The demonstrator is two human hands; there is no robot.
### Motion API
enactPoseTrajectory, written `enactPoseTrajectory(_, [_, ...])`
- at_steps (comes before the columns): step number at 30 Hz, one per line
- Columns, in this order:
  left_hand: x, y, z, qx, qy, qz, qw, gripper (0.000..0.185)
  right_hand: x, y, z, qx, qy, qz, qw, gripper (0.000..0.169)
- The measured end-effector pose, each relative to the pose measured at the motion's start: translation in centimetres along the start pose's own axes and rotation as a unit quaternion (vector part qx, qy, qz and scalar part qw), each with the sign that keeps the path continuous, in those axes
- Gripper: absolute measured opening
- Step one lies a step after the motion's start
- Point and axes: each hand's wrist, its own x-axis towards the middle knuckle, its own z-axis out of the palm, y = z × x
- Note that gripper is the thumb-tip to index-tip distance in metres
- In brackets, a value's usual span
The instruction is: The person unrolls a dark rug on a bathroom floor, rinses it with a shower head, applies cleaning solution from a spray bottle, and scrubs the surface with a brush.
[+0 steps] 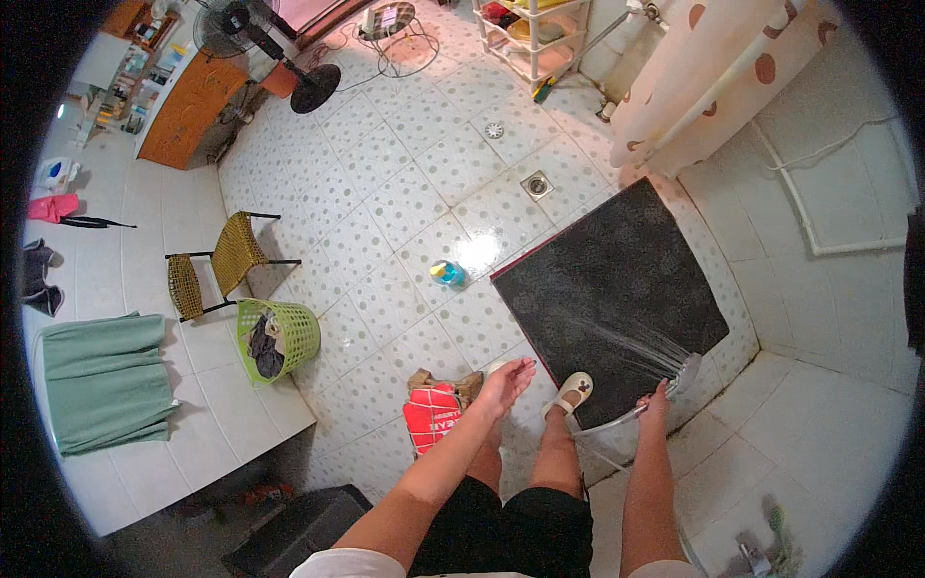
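Observation:
My right hand point(654, 404) grips the handle of a shower head point(685, 372), whose hose trails down to the left. Water sprays from it leftward over a dark floor mat point(614, 289) with a red edge, lying on the spotted tile floor. My left hand point(510, 383) is held out in the air, fingers loosely spread and holding nothing. A light slipper point(577, 390) on one foot rests at the mat's lower edge. A blue bottle with a yellow top point(449, 274) stands on the tiles left of the mat.
A green laundry basket point(300, 336) with clothes and a woven chair point(235, 253) stand at the left. Beside my left foot is a small seat with a red cover point(431, 415). Floor drain point(537, 186), standing fan point(316, 88), white shelf rack point(535, 43) and shower curtain point(694, 94) lie farther off.

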Motion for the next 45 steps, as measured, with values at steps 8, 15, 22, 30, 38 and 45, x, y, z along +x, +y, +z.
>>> enactPoseTrajectory(8, [-1.2,2.5,-7.9,-0.064,-0.032,0.011,0.997,0.03,-6.2,3.1,4.8,-0.062,0.001,-0.02,0.998,0.05])
enactPoseTrajectory(15, [-1.8,2.7,-7.9,-0.081,-0.032,0.009,0.996,0.03,-7.2,4.5,5.5,0.017,-0.069,-0.025,0.997,0.052])
enactPoseTrajectory(22, [-1.1,2.8,-8.4,-0.079,-0.033,-0.004,0.996,0.029,-8.9,5.6,6.3,0.009,-0.087,0.013,0.996,0.052])
enactPoseTrajectory(30, [-0.9,2.3,-8.1,-0.045,-0.009,-0.011,0.999,0.028,-11.2,6.8,6.0,0.038,-0.002,0.026,0.999,0.05])
enactPoseTrajectory(38, [0.1,0.8,-8.3,-0.011,0.015,-0.04,0.999,0.027,-8.5,8.2,4.0,0.066,0.052,0.034,0.996,0.06])
enactPoseTrajectory(45, [0.1,-0.1,-7.4,-0.026,0.008,-0.069,0.997,0.027,-9.8,6.5,1.6,0.036,0.077,-0.016,0.996,0.044])
